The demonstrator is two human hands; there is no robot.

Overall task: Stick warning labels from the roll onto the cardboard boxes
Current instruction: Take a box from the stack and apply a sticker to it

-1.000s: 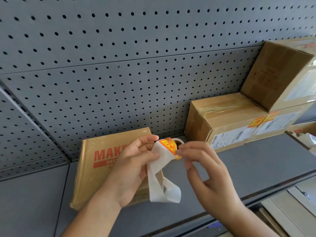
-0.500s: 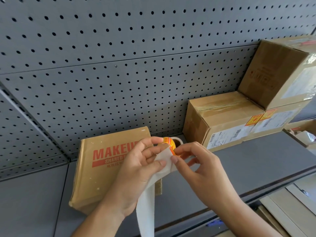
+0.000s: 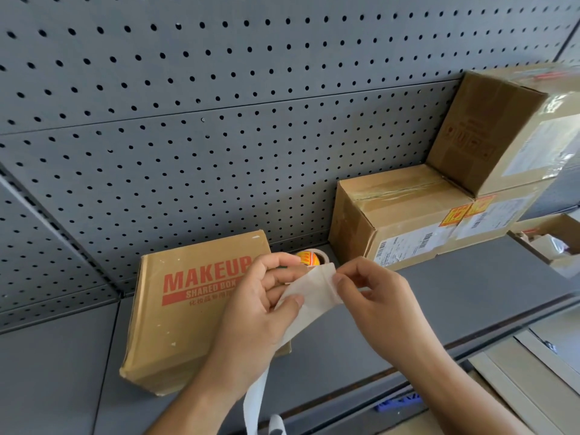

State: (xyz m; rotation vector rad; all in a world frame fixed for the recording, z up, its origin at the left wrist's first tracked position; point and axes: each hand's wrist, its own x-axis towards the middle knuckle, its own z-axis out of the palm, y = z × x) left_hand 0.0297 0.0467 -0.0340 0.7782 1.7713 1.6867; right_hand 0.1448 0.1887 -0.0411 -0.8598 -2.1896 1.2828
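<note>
The left hand [image 3: 257, 309] and the right hand [image 3: 386, 302] meet just above the grey shelf [image 3: 439, 296], working the white backing strip [image 3: 314, 290] that runs off the roll [image 3: 310, 258]. The roll sits at 12 o'clock of the strip, half hidden behind the left fingers [image 3: 276, 260], which curl over it. The left thumb pins the strip against those fingers. How the roll itself is held is hidden. The right fingers [image 3: 354, 268] pinch the strip's folded edge at its 3 o'clock side, thumb and forefinger pressed together on it. The loose tail of the strip hangs down toward 6 o'clock, out of the frame.

At 9 o'clock of the hands lies the flat MAKEUP box [image 3: 188, 312], with no warning label showing on its top. At 2 o'clock stands the taped box [image 3: 398, 211], already bearing 2 orange-and-yellow warning labels [image 3: 452, 216] on its front upper edge, with another box [image 3: 502, 130] stacked on it against the pegboard [image 3: 219, 120].

I judge the step to be peeling 1 label free. Whether a label sits at the fold cannot be told; only pale paper shows there. The label should be thin, nearly weightless and limp, sticky on 1 face, so it will curl and cling to skin. It is best lifted by 1 corner. The backing is probably slick and floppy, so it wants tension. The roll's core is the stiff part to grip.
</note>
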